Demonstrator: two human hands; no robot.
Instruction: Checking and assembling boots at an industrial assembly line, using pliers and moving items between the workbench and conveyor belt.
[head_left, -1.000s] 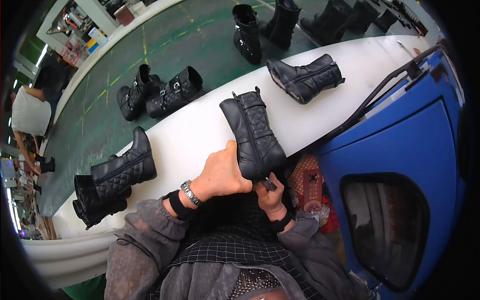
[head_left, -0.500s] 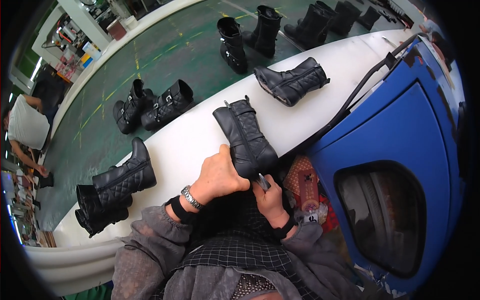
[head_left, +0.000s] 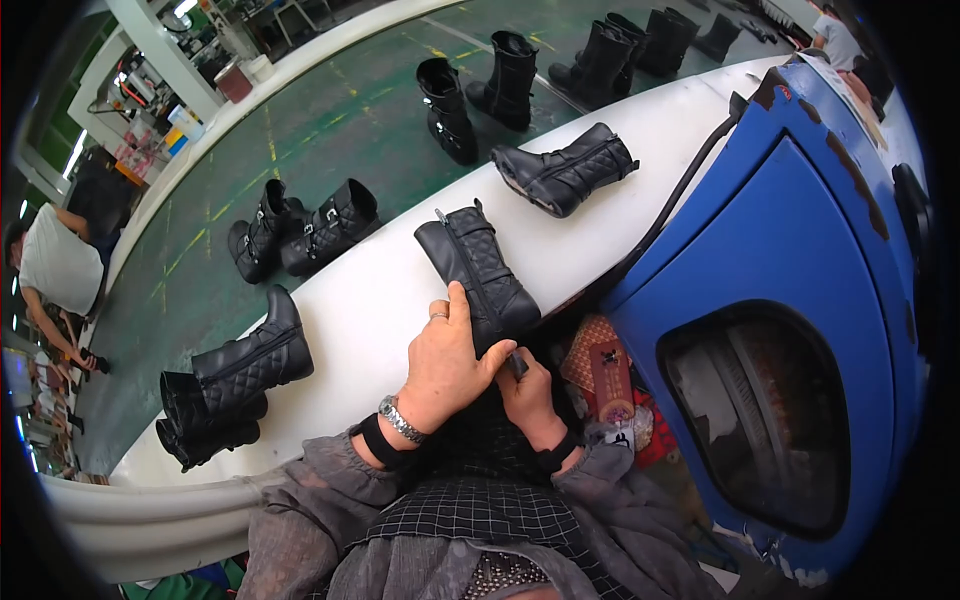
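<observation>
A black quilted ankle boot (head_left: 480, 262) with a side zip lies on the white ledge in front of me, its heel and sole end toward my body. My left hand (head_left: 445, 357) is closed round the foot end, index finger laid along the leather and thumb reaching toward the sole edge. Beside that edge, my right hand (head_left: 530, 395) is closed on a small dark-tipped hand tool (head_left: 517, 364); most of it is hidden in the fingers, so its kind is unclear. Another black boot (head_left: 565, 170) lies on its side farther right along the ledge.
A pair of black boots (head_left: 255, 352) lies on the ledge (head_left: 350, 320) to my left. Several more boots (head_left: 505, 80) stand on the green conveyor (head_left: 330, 120) beyond. A blue machine (head_left: 740, 260) with a dark window flanks my right. A person (head_left: 62, 255) works at far left.
My left index finger now lies straighter along the boot. The silvery tip seen earlier at my right hand no longer shows; a dark end does. The whole view has shifted slightly.
</observation>
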